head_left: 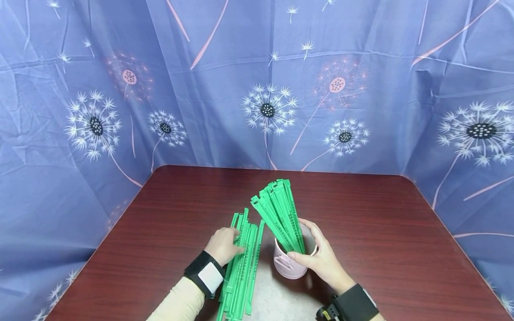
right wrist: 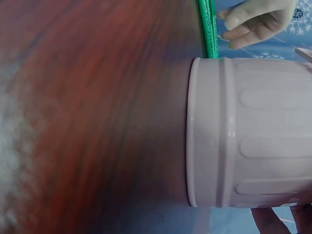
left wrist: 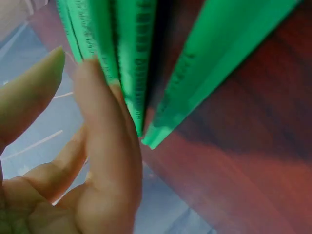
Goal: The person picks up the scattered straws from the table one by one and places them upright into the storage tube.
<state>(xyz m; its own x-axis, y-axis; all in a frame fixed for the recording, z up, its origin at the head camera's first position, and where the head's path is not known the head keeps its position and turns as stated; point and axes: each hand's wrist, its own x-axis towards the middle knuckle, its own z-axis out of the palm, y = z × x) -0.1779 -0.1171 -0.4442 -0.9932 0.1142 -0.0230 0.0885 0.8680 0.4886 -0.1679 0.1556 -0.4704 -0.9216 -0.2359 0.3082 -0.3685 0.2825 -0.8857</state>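
Note:
A pale pink ribbed cup stands on the table, holding a bundle of long, narrow green printed packets that lean to the left. My right hand grips the cup at its right side, thumb at the near rim and fingers round the far side. Left of the cup lies a loose pile of the same green packets. Over the pile's left edge is my left hand. In the left wrist view its thumb and fingers are apart, with a fingertip right at the packets.
The dark red wood-grain table shows a pale glare patch in front of the cup. Blue dandelion-print cloth hangs behind and at both sides. Each wrist wears a black band.

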